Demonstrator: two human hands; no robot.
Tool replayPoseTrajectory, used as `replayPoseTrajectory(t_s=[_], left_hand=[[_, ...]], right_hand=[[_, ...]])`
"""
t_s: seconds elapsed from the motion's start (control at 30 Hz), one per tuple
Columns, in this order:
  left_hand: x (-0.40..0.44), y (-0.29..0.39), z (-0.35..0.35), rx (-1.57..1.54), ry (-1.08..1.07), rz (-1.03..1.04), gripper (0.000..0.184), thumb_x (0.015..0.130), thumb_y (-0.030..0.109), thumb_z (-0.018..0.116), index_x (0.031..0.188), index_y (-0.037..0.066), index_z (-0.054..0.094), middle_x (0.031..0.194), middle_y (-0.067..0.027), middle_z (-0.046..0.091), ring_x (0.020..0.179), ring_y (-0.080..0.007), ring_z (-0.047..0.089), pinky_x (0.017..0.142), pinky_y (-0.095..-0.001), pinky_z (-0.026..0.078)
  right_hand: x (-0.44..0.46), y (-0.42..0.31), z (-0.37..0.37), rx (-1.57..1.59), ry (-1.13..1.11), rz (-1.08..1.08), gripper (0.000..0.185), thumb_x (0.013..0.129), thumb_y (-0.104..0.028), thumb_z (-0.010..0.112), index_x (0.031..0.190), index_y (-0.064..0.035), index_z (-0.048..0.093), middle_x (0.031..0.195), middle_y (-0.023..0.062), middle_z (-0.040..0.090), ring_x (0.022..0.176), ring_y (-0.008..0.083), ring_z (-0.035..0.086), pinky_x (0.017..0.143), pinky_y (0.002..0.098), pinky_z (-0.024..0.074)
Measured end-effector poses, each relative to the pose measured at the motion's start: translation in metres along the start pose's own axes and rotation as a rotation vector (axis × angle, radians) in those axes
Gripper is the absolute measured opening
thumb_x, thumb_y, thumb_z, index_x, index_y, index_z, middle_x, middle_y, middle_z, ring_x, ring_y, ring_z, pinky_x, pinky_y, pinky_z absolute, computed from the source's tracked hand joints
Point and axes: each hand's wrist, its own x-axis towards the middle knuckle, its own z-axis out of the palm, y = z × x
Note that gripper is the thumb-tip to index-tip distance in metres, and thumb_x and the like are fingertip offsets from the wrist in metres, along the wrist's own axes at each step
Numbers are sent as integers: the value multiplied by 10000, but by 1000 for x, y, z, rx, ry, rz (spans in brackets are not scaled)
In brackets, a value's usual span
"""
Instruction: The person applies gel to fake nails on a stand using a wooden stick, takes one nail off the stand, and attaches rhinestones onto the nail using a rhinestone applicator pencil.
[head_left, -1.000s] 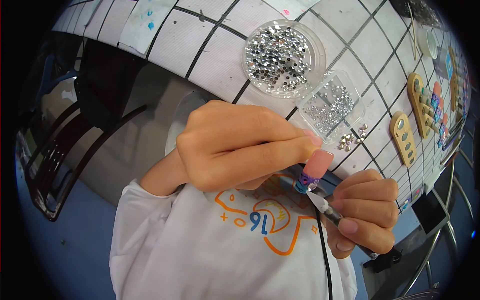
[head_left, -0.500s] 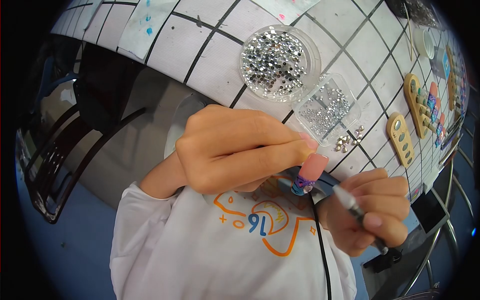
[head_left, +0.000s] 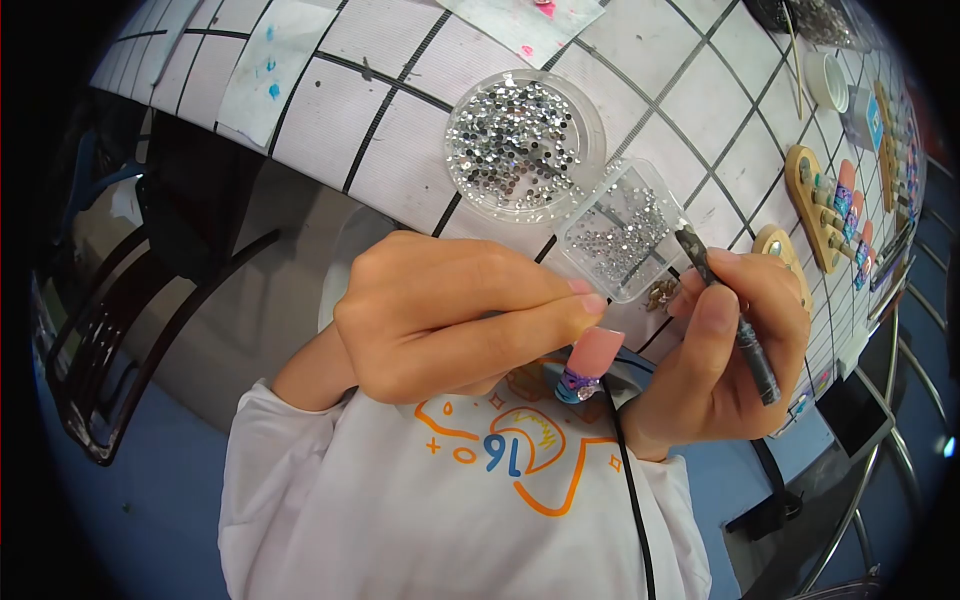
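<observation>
My left hand [head_left: 460, 315] is closed, its thumb and fingertips pinched at a press-on nail [head_left: 596, 352]. The nail is pink, with a purple and blue patterned end and a shiny stone on it. What joins the nail to the fingers is partly hidden. In my right hand [head_left: 740, 345] is a dark pen-shaped rhinestone picker [head_left: 752, 352], gripped between thumb and fingers. Its upper end is at the right edge of a small clear box [head_left: 628, 295] of tiny silver rhinestones. Left of the box, a round clear dish [head_left: 592, 125] holds larger silver rhinestones.
Loose pointed stones [head_left: 660, 294] lie between the box and my right hand. Wooden nail stands [head_left: 806, 190] are on the right, one bearing decorated nails [head_left: 852, 215]. Farther back are a white cup [head_left: 828, 82] and stained paper [head_left: 530, 25]. A black cable [head_left: 628, 490] crosses my shirt.
My right hand has moved up and toward the box, bringing the picker to its edge. The left hand with the nail has shifted slightly left and down in view.
</observation>
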Motion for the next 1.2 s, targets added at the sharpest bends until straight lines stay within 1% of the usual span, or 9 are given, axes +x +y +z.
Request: replayPoseTrajectory(t_s=[0.5,0.57,0.67,0.73,0.77,0.83,0.87,1.13,1.2], left_hand=[[0,-1,3,6,6,5,258,595,2,687,834,-24,593,748,-103,599,583,-199,615,470,-250,505],[0,-3,8,27,111,40,235,533,18,655,761,-27,615,642,-81,585,524,-163,588,401,-206,450],[1,-3,10,25,131,44,225,542,12,654,761,-27,615,639,-78,585,519,-161,585,401,-205,450],[0,-4,6,35,94,47,233,546,-21,666,772,-21,610,684,-84,590,537,-172,591,416,-217,464],[-1,-4,5,43,57,51,247,550,-54,678,784,-16,606,730,-91,595,554,-183,597,431,-229,477],[-2,-2,7,42,67,30,250,532,-69,670,769,-15,609,723,-86,592,544,-179,590,425,-223,468],[-2,-1,8,42,77,15,255,514,-83,662,754,-14,612,717,-82,589,533,-174,583,420,-217,459],[-1,0,4,35,-14,7,339,431,-93,636,760,-12,630,694,-73,561,517,-157,557,422,-199,437],[-1,-1,4,35,-16,18,353,418,-93,632,762,-14,633,692,-73,557,512,-155,551,420,-197,434]], right_hand=[[-2,0,3,0,-16,34,165,646,84,561,808,84,532,696,148,574,549,194,498,486,269,377],[-1,1,2,-3,-15,32,161,646,82,559,805,84,533,693,150,574,551,195,499,485,269,377],[-1,4,-1,21,6,-24,156,664,53,553,816,78,528,683,138,564,539,187,493,478,264,363],[-1,9,-7,196,-19,-161,178,699,-6,558,854,68,513,690,126,549,535,177,490,470,266,348],[-1,9,-9,217,-35,-218,181,763,-100,546,855,40,477,682,108,522,508,161,462,461,248,342],[-8,4,-2,309,100,-260,213,812,-197,519,820,1,440,667,98,502,517,156,445,436,227,364],[-9,2,-2,373,81,-245,229,834,-245,488,792,-32,415,654,81,486,529,153,431,408,212,384],[-11,3,-12,470,-102,-258,167,833,-200,482,790,-49,427,670,71,499,565,155,449,402,231,380],[-10,5,-6,475,-79,-332,249,818,-283,431,715,-67,361,571,50,390,517,125,318,369,205,252]])
